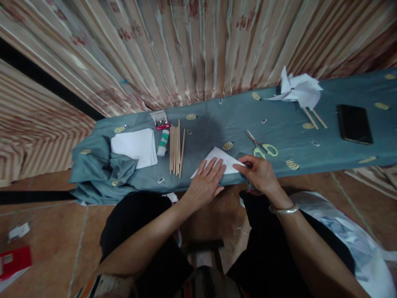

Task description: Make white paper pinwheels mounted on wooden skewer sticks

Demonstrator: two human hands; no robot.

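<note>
A white sheet of paper (228,159), folded into a triangle, lies at the front edge of the cloth-covered bench. My left hand (206,182) rests flat on its left part with the fingers stretched out. At the right corner, my right hand (256,171) pinches the paper between thumb and fingers. Just beyond that hand lie scissors (259,145) with yellow-green handles, their blades pointing away. To the left of the paper, several thin wooden sticks (175,149) lie side by side.
Left of the sticks are a glue stick (163,142), a small box of metal pins (161,121) and stacked white paper (136,145). Paper pinwheels (299,89) on sticks and a black phone (354,124) lie to the right. A curtain (192,49) hangs behind the bench.
</note>
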